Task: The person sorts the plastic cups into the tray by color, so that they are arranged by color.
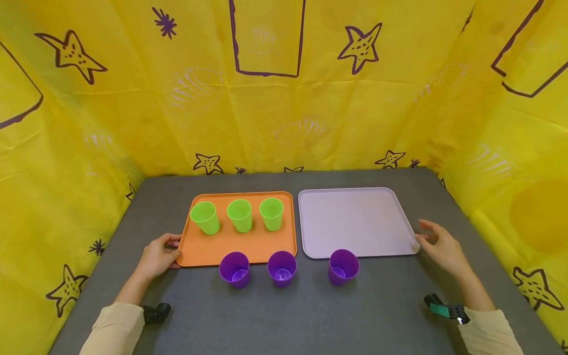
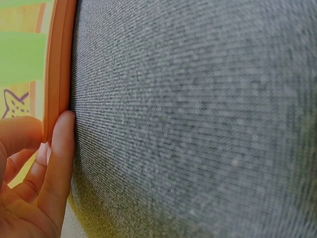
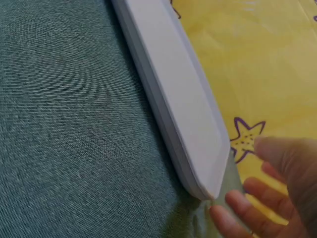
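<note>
My left hand pinches the front left corner of an orange tray. In the left wrist view that tray's rim sits between the thumb and a finger. Three light green cups stand upright in a row on the orange tray. My right hand is beside the front right corner of a lavender tray. Its fingers are loosely spread and hold nothing, the fingertips close to that corner in the right wrist view.
Along the front edges of the trays stand three purple cups: a left one, a middle one and a right one. The dark grey table is bordered by yellow cloth with starfish drawings.
</note>
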`<state>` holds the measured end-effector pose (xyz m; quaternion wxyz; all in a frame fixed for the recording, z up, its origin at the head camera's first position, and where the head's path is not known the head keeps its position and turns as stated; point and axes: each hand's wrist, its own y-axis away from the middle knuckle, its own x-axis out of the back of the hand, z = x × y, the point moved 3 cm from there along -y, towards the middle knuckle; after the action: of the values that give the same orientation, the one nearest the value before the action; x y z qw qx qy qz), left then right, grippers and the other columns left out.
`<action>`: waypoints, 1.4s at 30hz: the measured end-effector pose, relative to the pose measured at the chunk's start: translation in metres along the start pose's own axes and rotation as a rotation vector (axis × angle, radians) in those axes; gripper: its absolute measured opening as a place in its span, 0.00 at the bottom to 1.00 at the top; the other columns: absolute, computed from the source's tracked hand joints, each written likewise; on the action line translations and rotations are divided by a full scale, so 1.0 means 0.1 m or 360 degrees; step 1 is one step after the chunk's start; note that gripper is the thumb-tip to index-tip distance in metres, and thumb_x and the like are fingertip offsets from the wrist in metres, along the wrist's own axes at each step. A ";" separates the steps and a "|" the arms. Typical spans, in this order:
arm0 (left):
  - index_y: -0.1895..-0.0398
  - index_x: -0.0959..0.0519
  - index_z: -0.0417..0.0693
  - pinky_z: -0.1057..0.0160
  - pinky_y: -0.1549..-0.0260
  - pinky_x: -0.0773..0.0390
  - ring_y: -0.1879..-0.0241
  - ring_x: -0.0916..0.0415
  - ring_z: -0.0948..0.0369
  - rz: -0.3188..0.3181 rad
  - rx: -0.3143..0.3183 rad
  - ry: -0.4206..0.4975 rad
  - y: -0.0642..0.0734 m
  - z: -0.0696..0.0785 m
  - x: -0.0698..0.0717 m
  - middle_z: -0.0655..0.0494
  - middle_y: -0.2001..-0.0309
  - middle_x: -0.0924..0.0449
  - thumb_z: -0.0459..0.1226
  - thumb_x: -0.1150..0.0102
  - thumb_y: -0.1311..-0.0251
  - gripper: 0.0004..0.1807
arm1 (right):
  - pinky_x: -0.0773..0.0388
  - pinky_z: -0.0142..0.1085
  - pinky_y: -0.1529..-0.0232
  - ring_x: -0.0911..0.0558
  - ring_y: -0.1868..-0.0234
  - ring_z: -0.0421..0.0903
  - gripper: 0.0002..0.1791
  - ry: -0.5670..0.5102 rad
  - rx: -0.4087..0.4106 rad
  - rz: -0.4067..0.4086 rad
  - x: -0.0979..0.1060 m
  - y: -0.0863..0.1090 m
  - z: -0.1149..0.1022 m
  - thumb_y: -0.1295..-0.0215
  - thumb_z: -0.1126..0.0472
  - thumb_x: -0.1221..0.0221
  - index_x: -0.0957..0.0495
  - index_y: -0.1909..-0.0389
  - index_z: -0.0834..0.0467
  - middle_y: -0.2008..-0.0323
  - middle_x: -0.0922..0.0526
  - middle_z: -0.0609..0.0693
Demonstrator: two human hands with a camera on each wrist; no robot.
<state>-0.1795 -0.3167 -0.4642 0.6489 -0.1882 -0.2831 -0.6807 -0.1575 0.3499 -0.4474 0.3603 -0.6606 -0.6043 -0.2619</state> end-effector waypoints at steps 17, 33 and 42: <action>0.43 0.33 0.31 0.63 0.79 0.19 0.68 0.21 0.56 0.0022 0.0009 -0.0009 0.00 0.01 -0.01 0.35 0.56 0.29 0.27 0.47 0.47 0.25 | 0.25 0.26 0.77 0.20 0.81 0.38 0.25 0.0007 -0.0282 -0.0138 -0.16 0.00 0.04 0.35 0.57 0.48 0.32 0.46 0.73 0.57 0.22 0.70; 0.45 0.30 0.31 0.60 0.71 0.19 0.60 0.22 0.45 0.0175 -0.0116 -0.0291 0.11 0.14 0.04 0.34 0.53 0.25 0.37 0.45 0.40 0.22 | 0.23 0.27 0.78 0.21 0.81 0.37 0.23 -0.0062 -0.0396 -0.0092 -0.22 -0.03 0.04 0.40 0.59 0.48 0.30 0.50 0.74 0.64 0.20 0.67; 0.48 0.27 0.36 0.50 0.62 0.22 0.57 0.23 0.45 0.0384 -0.0256 -0.0369 0.25 0.34 0.08 0.38 0.51 0.26 0.37 0.44 0.41 0.19 | 0.25 0.27 0.80 0.22 0.82 0.37 0.22 -0.0024 -0.0381 -0.0046 -0.23 -0.03 0.02 0.43 0.62 0.48 0.29 0.51 0.73 0.65 0.20 0.66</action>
<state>-0.1597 -0.3017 -0.4294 0.6718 -0.3493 -0.2759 -0.5921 -0.1633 0.3376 -0.4665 0.2704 -0.6922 -0.5808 -0.3323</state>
